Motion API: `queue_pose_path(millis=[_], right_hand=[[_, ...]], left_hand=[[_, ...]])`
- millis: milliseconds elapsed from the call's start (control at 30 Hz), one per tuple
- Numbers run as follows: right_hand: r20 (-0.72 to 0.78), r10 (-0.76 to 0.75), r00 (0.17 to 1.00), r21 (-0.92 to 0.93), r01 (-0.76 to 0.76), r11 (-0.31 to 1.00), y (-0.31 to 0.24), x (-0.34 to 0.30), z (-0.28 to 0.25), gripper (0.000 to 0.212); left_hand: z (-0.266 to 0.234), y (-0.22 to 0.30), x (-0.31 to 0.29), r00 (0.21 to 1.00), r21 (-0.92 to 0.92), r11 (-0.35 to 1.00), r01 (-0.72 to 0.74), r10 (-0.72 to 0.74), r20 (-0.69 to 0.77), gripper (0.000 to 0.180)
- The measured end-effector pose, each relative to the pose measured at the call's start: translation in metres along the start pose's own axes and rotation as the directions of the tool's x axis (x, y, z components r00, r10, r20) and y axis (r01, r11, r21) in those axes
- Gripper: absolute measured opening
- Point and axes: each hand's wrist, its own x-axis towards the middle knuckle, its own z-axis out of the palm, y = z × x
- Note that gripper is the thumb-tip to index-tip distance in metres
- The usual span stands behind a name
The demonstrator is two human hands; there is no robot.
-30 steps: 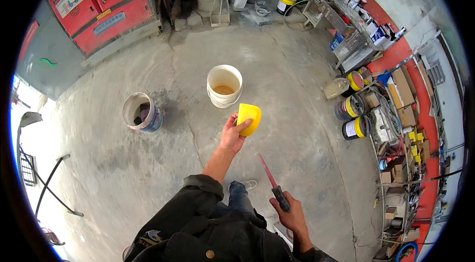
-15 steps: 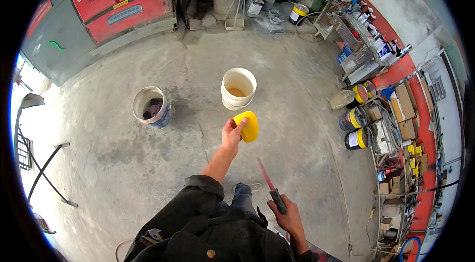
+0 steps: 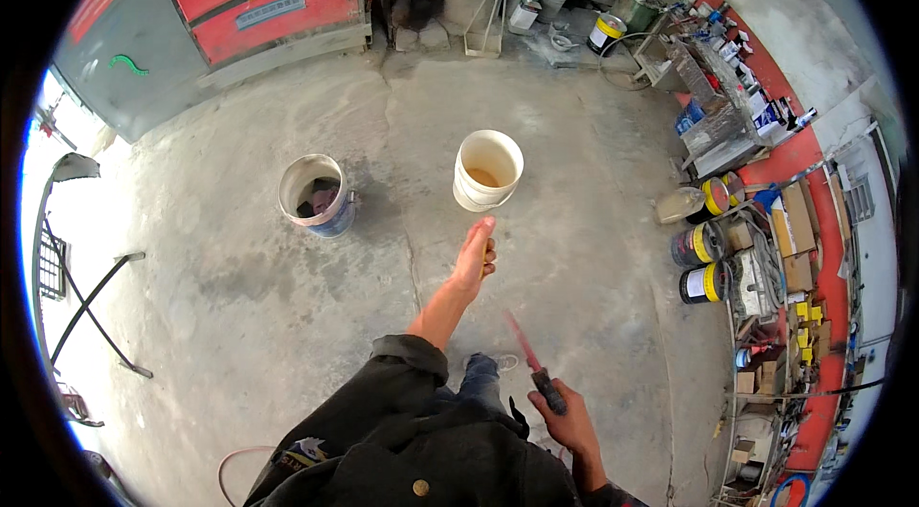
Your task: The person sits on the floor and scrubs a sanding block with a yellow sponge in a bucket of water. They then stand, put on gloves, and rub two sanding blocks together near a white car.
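By the clock from the middle of the view, a red cabinet [image 3: 273,14] at eleven runs off the upper edge, and a workbench [image 3: 713,124] at two carries clutter too small to sort out. A dark jacket [image 3: 412,440] at six hides much of the person's legs [image 3: 481,378]. From the left hand [image 3: 474,253], a white bucket [image 3: 479,196] stands near at twelve, a blue one [image 3: 335,220] at ten, its dark contents unclear. That hand is curled, thumb up, its inside hidden; I cannot tell what it grips. The right hand [image 3: 570,416], at five, clasps a black-handled tool [image 3: 542,383], the reddish blade [image 3: 525,344] blurred, pointing toward eleven.
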Motion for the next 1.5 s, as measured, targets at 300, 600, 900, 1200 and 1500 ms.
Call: queue_pose_path(millis=[300, 600, 900, 1200, 1500], right_hand=[[0.006, 0.08, 0.997, 0.021, -0.08, 0.997, 0.004, 0.006, 0.003, 0.03], [-0.048, 0.037, 0.998, -0.019, -0.038, 0.999, -0.013, 0.008, 0.002, 0.042], [-0.062, 0.034, 0.998, -0.026, -0.036, 0.999, -0.013, 0.009, 0.002, 0.043], [-0.139, -0.016, 0.99, -0.064, 0.007, 0.998, -0.014, 0.016, 0.002, 0.044], [-0.161, 0.014, 0.987, -0.088, -0.028, 0.996, -0.015, 0.027, 0.003, 0.048]], left_hand=[[-0.021, -0.005, 0.004, 0.972, -0.03, 0.984, -0.178, 0.181, 0.15, 0.041], [-0.032, -0.011, 0.018, 0.982, -0.124, 0.975, -0.187, 0.189, 0.01, 0.031], [-0.026, -0.024, 0.018, 0.984, -0.09, 0.985, -0.148, 0.156, 0.082, 0.043], [-0.013, -0.043, 0.015, 0.954, -0.131, 0.979, -0.155, 0.183, 0.238, 0.052], [0.001, -0.05, 0.007, 0.939, -0.007, 0.976, -0.219, 0.212, 0.272, 0.057]])
